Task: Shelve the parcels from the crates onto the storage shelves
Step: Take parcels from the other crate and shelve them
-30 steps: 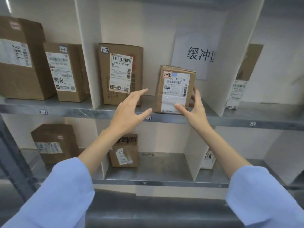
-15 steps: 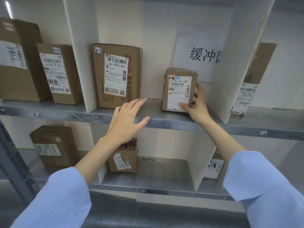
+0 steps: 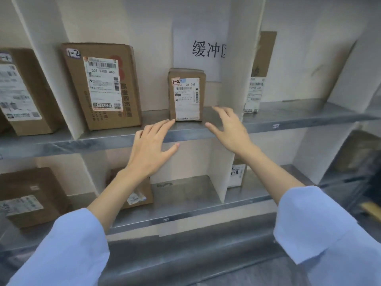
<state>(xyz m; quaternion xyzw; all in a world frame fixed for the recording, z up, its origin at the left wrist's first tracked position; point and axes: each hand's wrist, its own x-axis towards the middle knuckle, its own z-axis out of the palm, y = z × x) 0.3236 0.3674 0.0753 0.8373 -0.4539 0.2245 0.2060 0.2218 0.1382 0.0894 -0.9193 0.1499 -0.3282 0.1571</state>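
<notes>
- Hands are both empty and held apart, one on each side of the small parcel, with fingers straight and spread.
- Left hand reaches palm-down over the front edge of the upper shelf. Its index fingertip lies at the small parcel's lower left corner; I cannot tell whether it touches the cardboard.
- Right hand hovers just beside the small parcel's right side, fingers loosely fanned and not touching it.
- The small parcel stands upright on the upper shelf in the middle compartment, set back from the front edge and near the right divider. Its label faces out, with a tag reading "1-2" at the top left.
- A big parcel, also marked "1-2", stands in the same compartment at the left, leaning slightly and well apart from the small one.
- A white sign with printed characters hangs on the back wall behind the small parcel, its right end hidden by the divider.
- In the left compartment stands a labelled box; past the divider, a tall box shows only in part.
- On the lower shelf a brown carton sits at the left, and a smaller pack lies partly behind the left forearm.
- Light blue sleeves cover both arms short of the wrists.
</notes>
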